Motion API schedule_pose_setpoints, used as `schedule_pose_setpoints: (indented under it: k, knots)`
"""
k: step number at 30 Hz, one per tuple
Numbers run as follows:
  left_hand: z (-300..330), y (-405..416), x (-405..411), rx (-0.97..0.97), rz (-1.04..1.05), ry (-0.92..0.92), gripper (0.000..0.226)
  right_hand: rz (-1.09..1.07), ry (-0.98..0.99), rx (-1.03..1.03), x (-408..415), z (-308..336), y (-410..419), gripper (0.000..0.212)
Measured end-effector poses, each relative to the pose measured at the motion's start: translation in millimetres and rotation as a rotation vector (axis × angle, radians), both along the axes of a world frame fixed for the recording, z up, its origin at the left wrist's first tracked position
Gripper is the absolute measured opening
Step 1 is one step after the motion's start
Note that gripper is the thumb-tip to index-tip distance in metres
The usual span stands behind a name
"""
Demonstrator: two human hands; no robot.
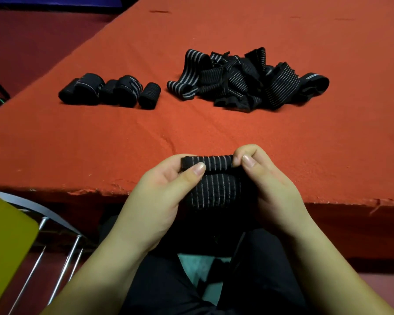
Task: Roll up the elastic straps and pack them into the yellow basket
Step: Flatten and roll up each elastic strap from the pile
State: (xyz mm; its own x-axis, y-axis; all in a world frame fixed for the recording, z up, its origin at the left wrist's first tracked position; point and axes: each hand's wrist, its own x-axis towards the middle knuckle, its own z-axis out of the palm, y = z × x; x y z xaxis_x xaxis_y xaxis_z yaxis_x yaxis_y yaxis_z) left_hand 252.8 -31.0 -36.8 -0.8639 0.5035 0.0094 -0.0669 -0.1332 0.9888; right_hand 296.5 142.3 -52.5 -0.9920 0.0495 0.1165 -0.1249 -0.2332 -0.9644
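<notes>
Thumbs are pinching a striped elastic strap at the table edge: left hand and right hand both gripping the starting roll. Uneven tension is risking a lopsided, springing coil.

Head view, angled down, table close

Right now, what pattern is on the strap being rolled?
Black with thin pale stripes, on the strap pinched by both hands; clearest in the head view.

Workroom: red-clothed table
</notes>
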Motion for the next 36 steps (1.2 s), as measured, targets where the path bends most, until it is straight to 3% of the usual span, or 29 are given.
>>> schedule_pose_setpoints:
  k: [5, 10, 19, 21, 23, 27, 30, 32, 35, 36]
  knots:
    - [3.0, -2.3, -1.8, 0.068, -0.015, -0.020, 0.018, 0.046, -0.035, 0.021, -0.4, -1.0, 4.2, 0.028]
    - [1.0, -3.0, -3.3, 0.085, -0.047, -0.034, 0.018, 0.101, -0.082, -0.007, -0.3, 3.2, 8.3, 0.027]
    - [1.5, -1.9, 1.7, 0.200, -0.029, -0.133, 0.028, 0.166, -0.169, -0.312, -0.8, -0.1, 6.2, 0.026]
    - [-2.0, -3.6, 1.2, 0.205, -0.042, -0.134, 0.027, 0.207, -0.142, -0.386, -3.2, -4.7, 5.3, 0.016]
    - [-5.1, -4.1, 1.4, 0.224, -0.071, -0.132, 0.024, 0.255, -0.091, -0.446, -5.1, -9.5, 4.2, 0.020]
    - [-13.0, -2.4, 2.7, 0.118, 0.018, 0.016, 0.008, 0.147, -0.078, -0.305, -7.3, -13.8, -1.1, 0.035]
    - [-16.4, -1.1, 2.8, 0.036, 0.050, 0.028, 0.026, 0.065, -0.078, -0.153, -7.9, -14.1, -4.8, 0.038]
    - [-17.8, -1.2, 2.0, -0.007, 0.064, 0.020, 0.031, 0.032, -0.086, -0.090, -7.1, -12.7, -6.4, 0.034]
    - [-20.4, -1.8, 1.3, -0.088, 0.068, 0.040, 0.032, 0.050, -0.126, -0.119, -5.1, -10.9, -6.0, 0.013]
    - [-21.2, -2.1, 1.1, -0.099, 0.068, 0.034, 0.033, 0.066, -0.139, -0.135, -4.2, -10.7, -5.5, 0.016]
